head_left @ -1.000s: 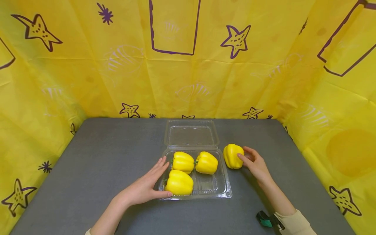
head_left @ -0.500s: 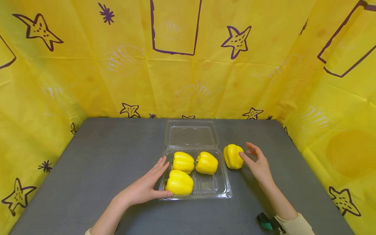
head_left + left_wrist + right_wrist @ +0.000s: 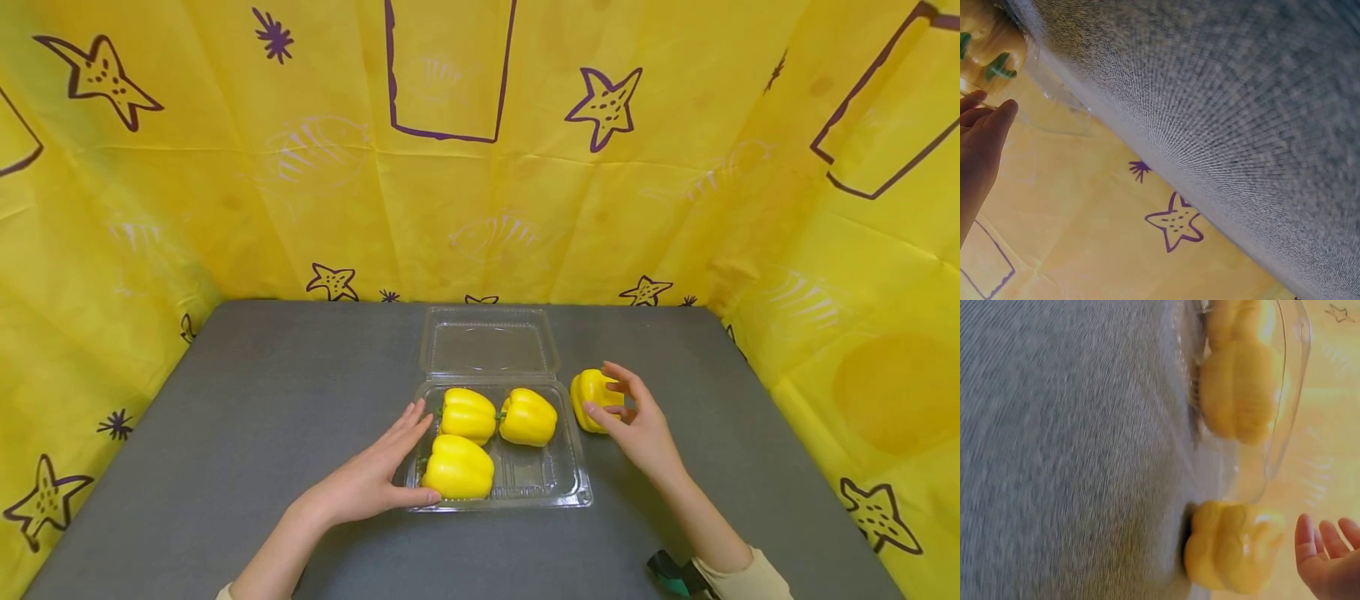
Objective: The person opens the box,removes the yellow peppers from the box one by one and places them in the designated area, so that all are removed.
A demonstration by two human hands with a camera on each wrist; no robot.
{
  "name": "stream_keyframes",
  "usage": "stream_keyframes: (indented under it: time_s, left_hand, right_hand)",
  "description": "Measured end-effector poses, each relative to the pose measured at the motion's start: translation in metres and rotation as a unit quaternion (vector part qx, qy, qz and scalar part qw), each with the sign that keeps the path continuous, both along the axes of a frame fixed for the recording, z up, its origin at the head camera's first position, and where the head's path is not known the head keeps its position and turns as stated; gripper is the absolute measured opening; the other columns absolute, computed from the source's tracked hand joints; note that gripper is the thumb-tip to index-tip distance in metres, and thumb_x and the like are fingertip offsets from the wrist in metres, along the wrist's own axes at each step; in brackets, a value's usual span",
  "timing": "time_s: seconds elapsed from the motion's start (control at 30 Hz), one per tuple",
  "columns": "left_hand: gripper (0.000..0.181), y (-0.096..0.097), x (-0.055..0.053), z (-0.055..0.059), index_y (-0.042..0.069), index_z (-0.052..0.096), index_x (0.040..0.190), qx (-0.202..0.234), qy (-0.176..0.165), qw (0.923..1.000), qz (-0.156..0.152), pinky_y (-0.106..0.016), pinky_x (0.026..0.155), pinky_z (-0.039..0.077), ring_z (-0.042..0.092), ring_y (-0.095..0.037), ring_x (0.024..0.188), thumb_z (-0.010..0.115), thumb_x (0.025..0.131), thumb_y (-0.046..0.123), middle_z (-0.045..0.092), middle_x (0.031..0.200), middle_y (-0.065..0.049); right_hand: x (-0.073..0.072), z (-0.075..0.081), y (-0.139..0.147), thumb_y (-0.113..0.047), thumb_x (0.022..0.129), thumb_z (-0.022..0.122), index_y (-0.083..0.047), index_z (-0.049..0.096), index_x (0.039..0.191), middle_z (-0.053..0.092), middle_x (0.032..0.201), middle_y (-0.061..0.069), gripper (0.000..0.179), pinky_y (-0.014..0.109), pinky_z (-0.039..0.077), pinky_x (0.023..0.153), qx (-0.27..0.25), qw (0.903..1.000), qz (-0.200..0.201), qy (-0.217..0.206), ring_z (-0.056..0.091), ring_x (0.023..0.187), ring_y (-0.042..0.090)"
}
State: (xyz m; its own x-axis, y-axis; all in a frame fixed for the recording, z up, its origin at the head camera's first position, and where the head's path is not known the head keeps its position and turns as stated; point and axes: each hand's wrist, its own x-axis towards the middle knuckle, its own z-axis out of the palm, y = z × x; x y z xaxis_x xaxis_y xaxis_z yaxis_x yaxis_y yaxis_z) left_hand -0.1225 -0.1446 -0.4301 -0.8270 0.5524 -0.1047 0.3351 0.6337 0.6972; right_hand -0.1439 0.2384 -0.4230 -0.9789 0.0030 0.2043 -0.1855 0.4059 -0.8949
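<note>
A clear plastic clamshell container (image 3: 540, 475) lies unfolded on the table, with three yellow bell peppers in its base. Two of them, the left pepper (image 3: 468, 415) and the right pepper (image 3: 528, 417), sit in the back row; the front pepper (image 3: 459, 468) is at the left. My left hand (image 3: 375, 471) rests along the container's left side, fingers extended, thumb at the front edge. Outside the container, on its right, stands a loose yellow bell pepper (image 3: 587, 400). Over it hovers my right hand (image 3: 637, 425), fingers spread and loosely bent; the right wrist view shows a gap between hand and pepper (image 3: 1232, 550).
The container's transparent lid (image 3: 487, 342) lies folded back toward the rear of the grey table (image 3: 300, 375). A yellow patterned cloth (image 3: 480, 208) surrounds the table at the back and sides. Near my right cuff is a black and green strap (image 3: 671, 575).
My right hand has let go of the loose pepper, drawn back to the right, then come back left over it. The pepper and my left hand have stayed in place.
</note>
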Motion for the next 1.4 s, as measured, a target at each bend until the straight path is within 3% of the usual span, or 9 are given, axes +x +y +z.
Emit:
stream_keyframes:
  time_s: [0.47, 0.7, 1.0, 1.23, 1.4]
  left_hand:
    - [0.108, 0.0, -0.001, -0.001, 0.011, 0.02, 0.156, 0.006, 0.002, 1.0, -0.005, -0.054, 0.112, 0.024, 0.001, -0.021, 0.149, 0.071, 0.077, 0.063, 0.001, 0.163, -0.001]
    - [0.108, 0.0, 0.0, -0.001, 0.011, 0.02, 0.156, 0.003, 0.001, 1.0, -0.003, -0.056, 0.111, 0.025, 0.001, -0.021, 0.149, 0.071, 0.077, 0.063, 0.0, 0.163, -0.001]
    - [0.108, 0.0, 0.0, -0.001, 0.011, 0.02, 0.156, 0.004, -0.002, 1.0, -0.001, -0.056, 0.111, 0.025, 0.001, -0.021, 0.149, 0.072, 0.077, 0.062, 0.0, 0.163, -0.001]
    - [0.108, 0.0, 0.0, -0.001, 0.011, 0.02, 0.156, 0.004, -0.006, 1.0, 0.0, -0.056, 0.111, 0.024, 0.0, -0.021, 0.149, 0.073, 0.077, 0.061, 0.0, 0.163, -0.001]
    - [0.108, 0.0, 0.0, -0.001, 0.01, 0.02, 0.156, 0.006, -0.004, 1.0, 0.0, -0.056, 0.112, 0.023, 0.001, -0.021, 0.149, 0.073, 0.077, 0.061, 0.0, 0.163, -0.002]
  right_hand:
    - [0.006, 0.002, -0.025, -0.016, 0.081, 0.082, -0.017, 0.045, 0.142, 0.048, 0.14, 0.007, 0.071, 0.034, 0.05, 0.093, 0.019, 0.9988, 0.042, -0.012, 0.046, 0.121, 0.026]
    - [0.005, 0.002, -0.034, -0.008, 0.078, 0.082, -0.007, 0.042, 0.143, 0.046, 0.142, 0.015, 0.077, 0.052, 0.045, 0.098, 0.026, 0.9975, 0.064, -0.016, 0.043, 0.126, 0.037]
    - [0.0, -0.005, -0.038, -0.004, 0.075, 0.083, -0.001, 0.044, 0.141, 0.047, 0.141, 0.018, 0.077, 0.053, 0.045, 0.097, 0.051, 0.9948, 0.087, 0.017, 0.044, 0.126, 0.039]
    - [-0.001, -0.008, -0.04, -0.02, 0.075, 0.086, -0.011, 0.048, 0.14, 0.05, 0.138, 0.01, 0.077, 0.047, 0.048, 0.095, 0.097, 0.9888, 0.107, 0.038, 0.05, 0.121, 0.03]
    - [-0.002, -0.009, -0.043, -0.026, 0.073, 0.088, -0.009, 0.049, 0.139, 0.05, 0.138, 0.007, 0.078, 0.047, 0.05, 0.089, 0.134, 0.982, 0.113, 0.069, 0.053, 0.112, 0.03]
